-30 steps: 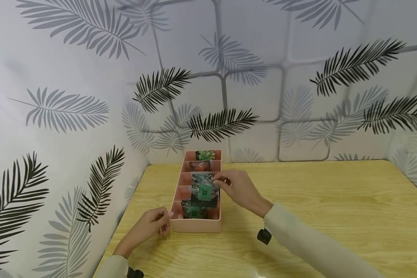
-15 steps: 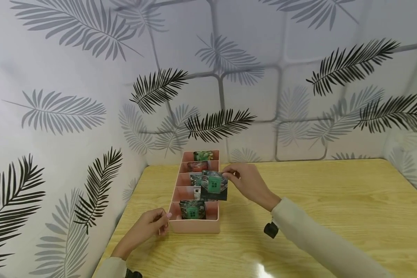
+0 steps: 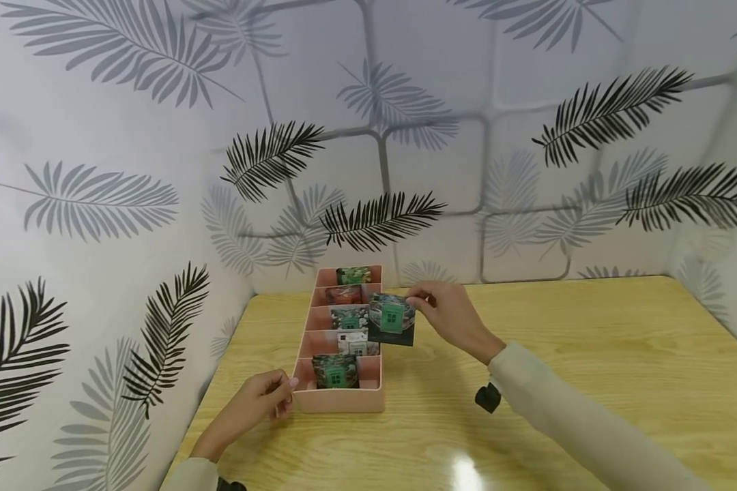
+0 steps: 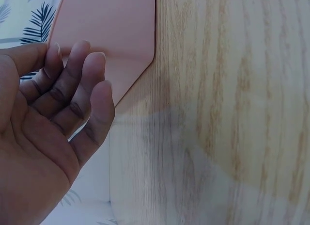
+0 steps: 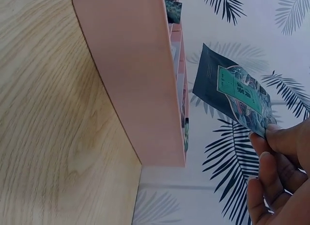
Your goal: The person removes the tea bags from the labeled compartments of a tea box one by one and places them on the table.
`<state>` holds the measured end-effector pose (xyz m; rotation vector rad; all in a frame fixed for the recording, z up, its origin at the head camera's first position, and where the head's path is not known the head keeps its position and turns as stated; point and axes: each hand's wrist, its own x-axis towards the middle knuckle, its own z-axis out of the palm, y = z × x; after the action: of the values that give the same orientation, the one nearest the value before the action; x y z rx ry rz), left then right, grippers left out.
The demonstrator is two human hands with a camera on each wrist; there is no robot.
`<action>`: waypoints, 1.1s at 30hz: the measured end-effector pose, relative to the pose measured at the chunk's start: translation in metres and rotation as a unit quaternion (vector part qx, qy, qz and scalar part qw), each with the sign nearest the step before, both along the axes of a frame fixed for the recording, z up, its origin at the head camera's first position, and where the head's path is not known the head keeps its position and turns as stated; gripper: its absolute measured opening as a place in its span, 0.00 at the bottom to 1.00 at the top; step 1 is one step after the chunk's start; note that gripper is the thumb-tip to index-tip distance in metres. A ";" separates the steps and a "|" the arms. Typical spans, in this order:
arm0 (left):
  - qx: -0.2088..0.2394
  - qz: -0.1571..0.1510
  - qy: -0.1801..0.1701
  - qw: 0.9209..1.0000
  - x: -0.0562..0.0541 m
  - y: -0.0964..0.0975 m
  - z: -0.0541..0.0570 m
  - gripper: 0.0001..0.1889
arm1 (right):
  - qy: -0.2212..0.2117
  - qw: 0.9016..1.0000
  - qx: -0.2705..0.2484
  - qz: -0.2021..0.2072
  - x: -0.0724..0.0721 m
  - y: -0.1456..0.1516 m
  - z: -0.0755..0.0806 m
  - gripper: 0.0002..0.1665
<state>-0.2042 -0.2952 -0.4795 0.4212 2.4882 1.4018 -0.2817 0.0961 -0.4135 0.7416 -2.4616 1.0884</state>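
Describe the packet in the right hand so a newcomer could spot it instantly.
On the wooden table stands a long, divided pink box. Near its right side in the head view, the right hand pinches a dark packet with a green label. A similar packet sits in the nearest compartment, but only this one is held.

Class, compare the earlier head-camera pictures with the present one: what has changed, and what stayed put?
The right hand has carried the pinched green-labelled packet rightward, from over the pink box to its right edge, partly beyond it in the head view. That uncovers the white packet and the dark packet in the middle compartment. The left hand stays at the box's near left corner.
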 end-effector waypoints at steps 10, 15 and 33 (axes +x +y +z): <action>0.009 -0.008 -0.004 1.000 0.000 -0.001 0.001 0.23 | -0.004 1.000 0.012 -0.021 -0.011 0.014 -0.008 0.07; 0.015 -0.007 -0.010 1.000 0.000 -0.001 0.000 0.23 | 0.002 1.000 0.014 -0.023 -0.018 0.021 -0.011 0.08; 0.024 -0.009 -0.014 1.000 0.000 -0.002 -0.001 0.22 | -0.020 0.998 0.024 -0.052 -0.040 0.036 -0.027 0.07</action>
<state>-0.2040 -0.2972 -0.4804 0.4289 2.4277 1.4533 -0.3221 0.1323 -0.4405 0.6042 -2.5373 1.0179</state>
